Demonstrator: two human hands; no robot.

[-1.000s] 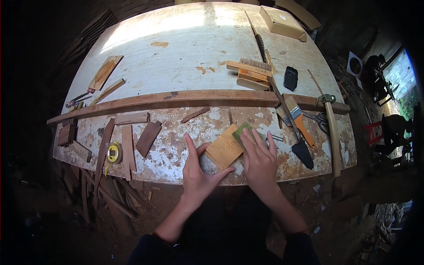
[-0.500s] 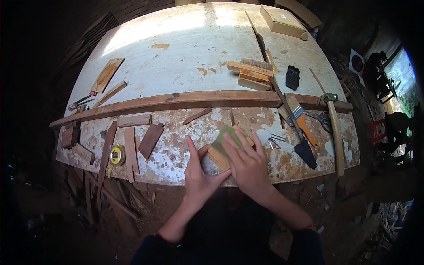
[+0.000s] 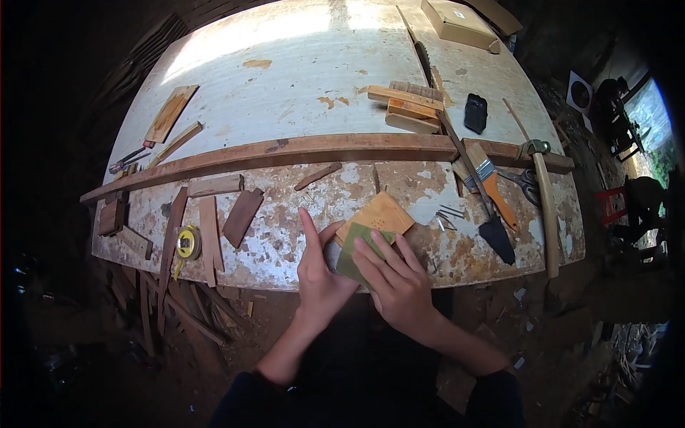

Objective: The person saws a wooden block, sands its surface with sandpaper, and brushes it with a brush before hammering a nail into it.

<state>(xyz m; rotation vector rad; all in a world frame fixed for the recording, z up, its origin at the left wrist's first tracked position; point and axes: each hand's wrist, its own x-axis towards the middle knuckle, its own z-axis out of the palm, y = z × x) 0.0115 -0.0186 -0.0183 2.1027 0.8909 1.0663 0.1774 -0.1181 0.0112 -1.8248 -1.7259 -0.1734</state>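
Note:
A light wooden block (image 3: 386,211) with a cluster of small dark holes in its face lies at the bench's front edge. My left hand (image 3: 318,277) steadies it from the left, index finger stretched forward and another finger against its side; the thumb is partly hidden. Over the block's near part lies a green sheet of sandpaper (image 3: 350,260). My right hand (image 3: 401,284) presses this sheet down with its fingers laid across it, and the near edge of the block is covered.
A long wooden beam (image 3: 285,151) crosses the bench. Left are a tape measure (image 3: 188,243) and wood offcuts (image 3: 243,217). Right lie nails (image 3: 449,212), a paintbrush (image 3: 497,196), scissors (image 3: 526,187), a hammer (image 3: 546,207) and a dark-bladed tool (image 3: 496,241). Farther back sits a cardboard box (image 3: 460,27).
My right hand has drawn the sandpaper back toward me across the block, baring its far part and the small holes. My left hand stays at the block's left side.

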